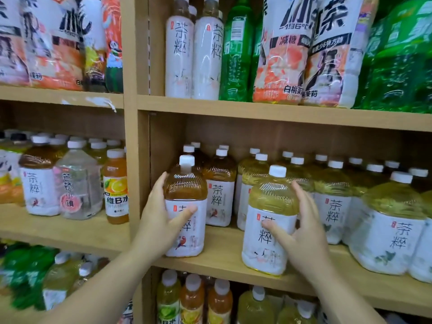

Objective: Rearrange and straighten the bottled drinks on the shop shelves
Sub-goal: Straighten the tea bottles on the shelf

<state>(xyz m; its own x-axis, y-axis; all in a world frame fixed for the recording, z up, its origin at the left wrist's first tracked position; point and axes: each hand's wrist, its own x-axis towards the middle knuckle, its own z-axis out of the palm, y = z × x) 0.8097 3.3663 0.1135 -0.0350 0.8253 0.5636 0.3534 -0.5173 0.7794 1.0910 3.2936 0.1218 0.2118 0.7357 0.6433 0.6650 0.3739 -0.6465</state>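
Note:
On the middle wooden shelf stand rows of white-labelled tea bottles with white caps. My left hand grips a brown tea bottle at the shelf's left front, thumb across its label and fingers round its left side. My right hand holds a yellow tea bottle at the front, thumb on the label and fingers behind its right side. Both bottles stand upright on the shelf, ahead of the rows behind them.
A vertical wooden post divides the shelving just left of my left hand. More yellow tea bottles crowd the right. The left bay holds mixed bottles, including an orange drink. Tall bottles fill the shelf above; smaller ones stand below.

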